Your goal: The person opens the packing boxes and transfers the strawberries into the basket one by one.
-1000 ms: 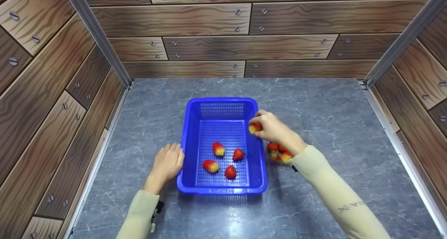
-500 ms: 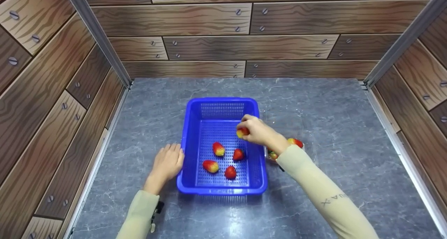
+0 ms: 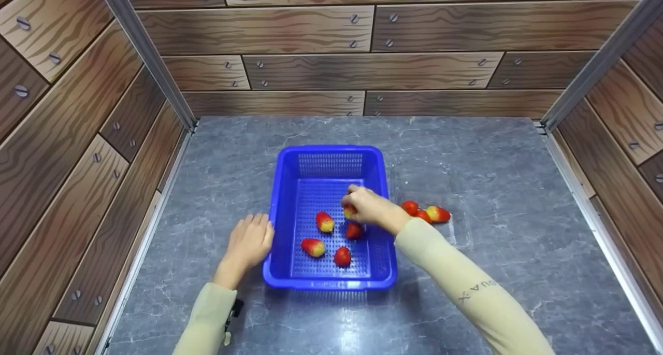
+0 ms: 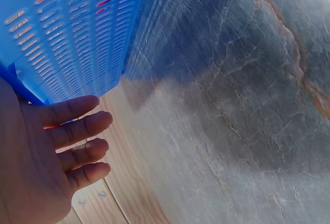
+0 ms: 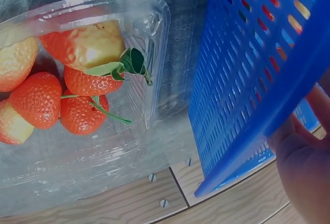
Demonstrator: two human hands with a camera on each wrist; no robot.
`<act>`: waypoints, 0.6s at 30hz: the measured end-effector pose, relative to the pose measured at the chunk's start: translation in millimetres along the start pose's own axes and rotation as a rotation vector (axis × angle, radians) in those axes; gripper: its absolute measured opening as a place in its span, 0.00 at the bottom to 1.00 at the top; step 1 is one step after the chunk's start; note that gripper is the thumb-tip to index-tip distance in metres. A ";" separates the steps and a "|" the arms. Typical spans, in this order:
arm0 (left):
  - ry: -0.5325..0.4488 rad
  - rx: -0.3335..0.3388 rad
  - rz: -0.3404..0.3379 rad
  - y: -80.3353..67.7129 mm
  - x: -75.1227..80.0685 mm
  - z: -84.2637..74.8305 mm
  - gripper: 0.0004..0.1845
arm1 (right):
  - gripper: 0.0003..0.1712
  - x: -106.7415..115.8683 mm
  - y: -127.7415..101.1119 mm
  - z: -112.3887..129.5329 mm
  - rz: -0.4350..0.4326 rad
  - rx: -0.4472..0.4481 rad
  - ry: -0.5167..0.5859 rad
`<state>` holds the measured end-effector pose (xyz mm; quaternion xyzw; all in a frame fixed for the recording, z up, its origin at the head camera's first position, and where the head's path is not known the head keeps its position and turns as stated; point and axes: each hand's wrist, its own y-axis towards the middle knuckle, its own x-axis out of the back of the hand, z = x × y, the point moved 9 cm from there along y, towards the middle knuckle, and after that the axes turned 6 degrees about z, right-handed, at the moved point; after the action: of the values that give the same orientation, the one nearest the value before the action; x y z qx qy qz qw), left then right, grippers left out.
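Right hand [image 3: 370, 209] was inside the blue perforated plastic basket [image 3: 282, 210] in the head view, and it pinched a red-and-yellow strawberry [image 3: 349, 211] low over the basket floor. Four other strawberries [image 3: 325, 222] lay on that floor. The left hand [image 3: 250, 243], with straight fingers, rested against the basket's left wall on the grey marble desk [image 3: 497, 179]. Right of the basket, three loose-looking strawberries [image 3: 426, 213] lay near it.

From the left wrist view, the left hand [image 4: 46, 157] was spread, the fingers [image 4: 77, 128] straight, just beside the basket wall [image 4: 77, 33].

From the right wrist view, a clear plastic punnet [image 5: 154, 38] held several strawberries [image 5: 85, 46] just beside the basket wall [image 5: 247, 64]; only part of the right hand [image 5: 304, 167] appeared, and its grip could not be told there.
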<state>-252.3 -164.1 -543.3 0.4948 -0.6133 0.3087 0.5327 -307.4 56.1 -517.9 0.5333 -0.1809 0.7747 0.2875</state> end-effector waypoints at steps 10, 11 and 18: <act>-0.016 0.029 0.050 1.6 -3.7 2.8 0.19 | 0.07 -12.3 3.1 -8.7 0.044 -0.114 0.000; -0.017 0.028 0.048 1.7 -3.6 3.0 0.19 | 0.07 -12.9 3.5 -9.6 0.045 -0.121 0.000; -0.022 0.030 0.048 0.9 -3.9 3.8 0.19 | 0.06 -17.4 3.5 -13.8 0.048 -0.152 -0.012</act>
<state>-254.7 -166.2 -547.9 0.4911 -0.6262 0.3251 0.5108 -315.0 57.1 -539.1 0.5100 -0.2535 0.7623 0.3074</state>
